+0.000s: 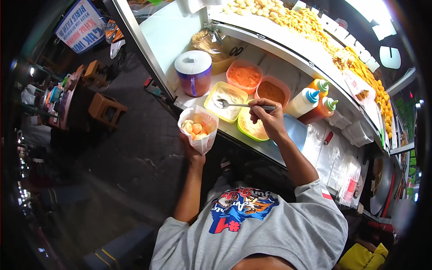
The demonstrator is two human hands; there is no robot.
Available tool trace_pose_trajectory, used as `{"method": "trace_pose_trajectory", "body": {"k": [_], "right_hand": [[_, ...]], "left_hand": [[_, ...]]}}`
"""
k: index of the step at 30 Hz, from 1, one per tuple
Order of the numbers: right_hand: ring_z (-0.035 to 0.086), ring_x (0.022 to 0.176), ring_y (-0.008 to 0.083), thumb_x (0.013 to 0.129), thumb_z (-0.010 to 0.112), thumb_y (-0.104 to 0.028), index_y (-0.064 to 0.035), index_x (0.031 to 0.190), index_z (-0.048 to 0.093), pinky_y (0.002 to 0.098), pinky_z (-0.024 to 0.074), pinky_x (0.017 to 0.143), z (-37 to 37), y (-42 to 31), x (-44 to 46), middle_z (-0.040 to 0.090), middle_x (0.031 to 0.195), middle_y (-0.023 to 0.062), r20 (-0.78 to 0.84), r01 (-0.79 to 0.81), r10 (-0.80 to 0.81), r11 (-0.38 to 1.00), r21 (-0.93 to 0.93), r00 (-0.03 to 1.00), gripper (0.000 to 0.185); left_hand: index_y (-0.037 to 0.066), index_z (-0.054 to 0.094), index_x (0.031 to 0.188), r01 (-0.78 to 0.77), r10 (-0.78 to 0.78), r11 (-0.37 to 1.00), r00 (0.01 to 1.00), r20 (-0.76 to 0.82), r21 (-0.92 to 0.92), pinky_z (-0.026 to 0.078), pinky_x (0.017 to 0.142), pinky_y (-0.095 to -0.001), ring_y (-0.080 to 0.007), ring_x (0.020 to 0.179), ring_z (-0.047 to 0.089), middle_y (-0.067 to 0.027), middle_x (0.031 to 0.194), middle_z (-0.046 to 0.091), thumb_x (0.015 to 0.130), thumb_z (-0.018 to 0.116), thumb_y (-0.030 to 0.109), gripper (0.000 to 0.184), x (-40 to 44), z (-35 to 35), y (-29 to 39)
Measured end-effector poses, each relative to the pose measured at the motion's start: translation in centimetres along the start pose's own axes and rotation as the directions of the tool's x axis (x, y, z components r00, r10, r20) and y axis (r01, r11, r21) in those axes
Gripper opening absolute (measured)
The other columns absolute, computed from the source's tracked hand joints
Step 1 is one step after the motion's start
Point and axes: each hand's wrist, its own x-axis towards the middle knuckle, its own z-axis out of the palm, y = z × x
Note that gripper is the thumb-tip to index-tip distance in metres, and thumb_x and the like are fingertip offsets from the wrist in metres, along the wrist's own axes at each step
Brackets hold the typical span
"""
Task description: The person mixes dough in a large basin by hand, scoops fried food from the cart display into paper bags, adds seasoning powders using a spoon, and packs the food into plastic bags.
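Note:
My left hand is wrapped round the lower part of a white printed paper bag, held upright just off the counter's edge. Round, pale and orange food balls show in its open top. In my right hand is a metal spoon, pinched by its handle. The bowl of the spoon is over a yellow tub of whitish powder; I cannot tell whether it touches the powder. Below my right hand is a green tub of pale orange powder.
Tubs of orange powder and brown sauce stand behind. A lidded jug is at the left, squeeze bottles and a blue lid at the right. Fried snacks fill the upper shelf. Brown stools stand on the floor.

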Motion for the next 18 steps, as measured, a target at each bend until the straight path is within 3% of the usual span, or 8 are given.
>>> {"method": "trace_pose_trajectory", "body": {"k": [3, 5, 6, 9, 12, 13, 15, 18], "right_hand": [[0.061, 0.066, 0.0088, 0.089, 0.058, 0.0, 0.0018, 0.097, 0.067, 0.0216, 0.0508, 0.06, 2.0, -3.6, -2.2, 0.064, 0.079, 0.0046, 0.148, 0.038, -0.021, 0.993, -0.109, 0.989, 0.013], [0.062, 0.07, 0.0082, 0.089, 0.059, 0.003, 0.0012, 0.098, 0.068, 0.021, 0.051, 0.062, 1.3, -3.7, -2.8, 0.065, 0.082, 0.004, 0.076, 0.211, -0.201, 0.963, -0.169, 0.977, 0.013], [0.062, 0.069, 0.0081, 0.089, 0.058, 0.003, 0.0011, 0.098, 0.068, 0.0211, 0.0509, 0.061, 0.6, -4.1, -3.2, 0.065, 0.081, 0.0043, 0.017, 0.211, -0.212, 0.957, -0.197, 0.977, 0.013], [0.062, 0.067, 0.0082, 0.088, 0.058, 0.003, 0.002, 0.096, 0.068, 0.0212, 0.051, 0.059, -2.8, -3.4, -5.3, 0.066, 0.077, 0.005, -0.123, 0.102, -0.152, 0.933, -0.346, 0.981, 0.013], [0.062, 0.067, 0.0092, 0.083, 0.058, 0.006, 0.003, 0.09, 0.069, 0.0232, 0.0513, 0.06, -5.3, 1.1, -7.1, 0.067, 0.076, 0.0058, -0.152, 0.089, -0.184, 0.869, -0.486, 0.971, 0.013], [0.062, 0.064, 0.0099, 0.083, 0.059, 0.003, 0.0041, 0.089, 0.069, 0.0234, 0.0507, 0.058, -5.2, 1.5, -7.8, 0.068, 0.075, 0.0068, -0.162, -0.004, -0.091, 0.861, -0.509, 0.983, 0.012], [0.061, 0.061, 0.0098, 0.085, 0.058, 0.0, 0.0038, 0.089, 0.069, 0.0228, 0.0493, 0.055, -5.1, 2.0, -9.0, 0.066, 0.071, 0.0061, -0.183, -0.119, 0.046, 0.902, -0.414, 0.982, 0.012], [0.06, 0.059, 0.0086, 0.087, 0.057, -0.004, 0.0031, 0.09, 0.069, 0.0216, 0.0479, 0.052, -5.6, 2.1, -9.3, 0.064, 0.069, 0.0049, -0.281, -0.159, 0.087, 0.957, -0.244, 0.956, 0.014]], "left_hand": [[0.011, 0.03, 0.143, -0.007, 0.006, 0.999, 1.0, 0.028, 0.033, 0.037, 0.106, -0.0455, -0.0279, 0.13, 0.041, -0.0083, 0.142, 0.04, 0.09, 0.042, 0.063, 0.075, -0.3, 0.4, -0.8], [0.007, 0.035, 0.139, -0.017, 0.019, 1.0, 0.998, 0.054, -0.021, 0.039, 0.104, -0.0436, -0.0261, 0.127, 0.045, -0.0098, 0.138, 0.043, 0.089, 0.048, 0.06, 0.074, -0.5, 1.2, -1.1], [0.008, 0.036, 0.138, -0.027, 0.028, 1.0, 0.997, 0.073, -0.007, 0.039, 0.104, -0.0442, -0.0263, 0.127, 0.044, -0.0092, 0.138, 0.043, 0.089, 0.048, 0.061, 0.073, -0.4, 0.9, -1.6], [0.009, 0.036, 0.139, 0.054, -0.053, 0.998, 0.998, -0.021, 0.019, 0.039, 0.105, -0.0448, -0.0272, 0.128, 0.043, -0.009, 0.139, 0.043, 0.089, 0.047, 0.062, 0.074, -2.0, 2.8, -1.3], [0.01, 0.035, 0.14, 0.136, -0.136, 0.991, 0.991, 0.004, -0.011, 0.039, 0.104, -0.0449, -0.028, 0.128, 0.043, -0.009, 0.139, 0.043, 0.089, 0.046, 0.063, 0.074, -3.3, 3.8, -1.2], [0.011, 0.035, 0.14, 0.15, -0.15, 0.988, 0.989, 0.016, -0.018, 0.039, 0.104, -0.0451, -0.0281, 0.128, 0.043, -0.0091, 0.139, 0.043, 0.088, 0.046, 0.063, 0.075, -3.5, 3.7, -1.6], [0.012, 0.034, 0.141, 0.169, -0.168, 0.985, 0.985, 0.035, -0.023, 0.04, 0.103, -0.0455, -0.0284, 0.128, 0.043, -0.0092, 0.139, 0.043, 0.088, 0.046, 0.064, 0.075, -3.6, 2.7, -2.2], [0.01, 0.036, 0.138, 0.118, -0.117, 0.993, 0.993, 0.03, -0.008, 0.041, 0.102, -0.0443, -0.028, 0.126, 0.045, -0.01, 0.137, 0.044, 0.087, 0.05, 0.062, 0.074, -3.6, 2.1, -3.2]]}}
